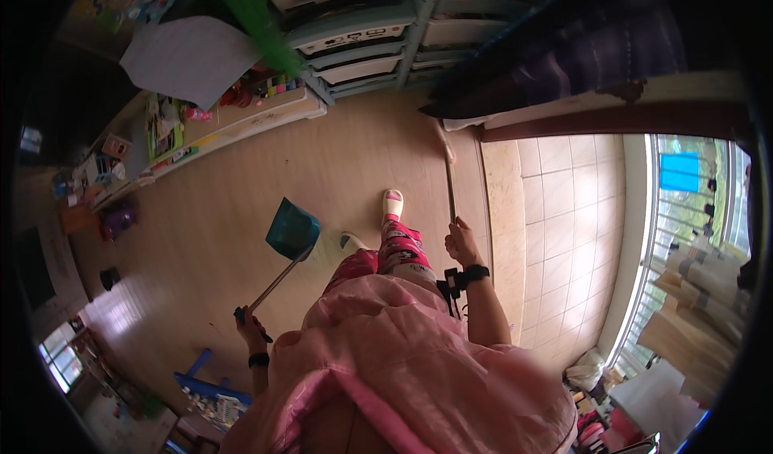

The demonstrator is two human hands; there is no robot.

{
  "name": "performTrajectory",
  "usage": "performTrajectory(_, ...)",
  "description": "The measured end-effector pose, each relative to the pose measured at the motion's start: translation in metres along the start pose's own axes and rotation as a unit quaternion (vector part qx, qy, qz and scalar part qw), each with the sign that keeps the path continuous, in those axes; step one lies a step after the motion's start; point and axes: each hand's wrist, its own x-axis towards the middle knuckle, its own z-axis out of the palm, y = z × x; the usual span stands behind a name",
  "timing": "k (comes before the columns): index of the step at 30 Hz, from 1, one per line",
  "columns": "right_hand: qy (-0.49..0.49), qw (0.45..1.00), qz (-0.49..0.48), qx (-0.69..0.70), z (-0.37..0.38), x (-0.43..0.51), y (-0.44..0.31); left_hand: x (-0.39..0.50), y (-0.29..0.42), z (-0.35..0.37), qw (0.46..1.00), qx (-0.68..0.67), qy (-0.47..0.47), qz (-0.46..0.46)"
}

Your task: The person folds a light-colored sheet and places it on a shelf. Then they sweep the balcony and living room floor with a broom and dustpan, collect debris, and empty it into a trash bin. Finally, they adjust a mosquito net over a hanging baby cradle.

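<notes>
My left hand is closed around the dark grip of a long-handled dustpan, at the lower left. Its teal pan is held over the wood-look floor, left of my feet. At the right, my right hand grips a thin metal handle. This handle runs away from me to a pale pinkish end part beside the doorway; whatever is at its far tip cannot be made out.
Drawer units stand ahead, beside a low shelf with small items. A blue small table is at lower left. Dark cloth hangs at upper right, above the doorway to a tiled floor. A purple object lies far left.
</notes>
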Motion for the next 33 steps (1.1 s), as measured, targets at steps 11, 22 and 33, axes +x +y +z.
performTrajectory(11,0.116,0.983,0.123,0.071,0.079,0.231,0.005,-0.059,-0.039,-0.018,0.997,-0.028,0.047,-0.047)
performTrajectory(22,0.062,0.955,0.253,0.143,0.175,0.181,0.016,-0.095,-0.086,-0.039,0.979,-0.081,0.123,-0.141)
performTrajectory(33,-0.241,0.922,0.282,0.114,0.266,0.038,0.049,-0.090,-0.148,-0.077,0.981,-0.102,0.111,-0.120)
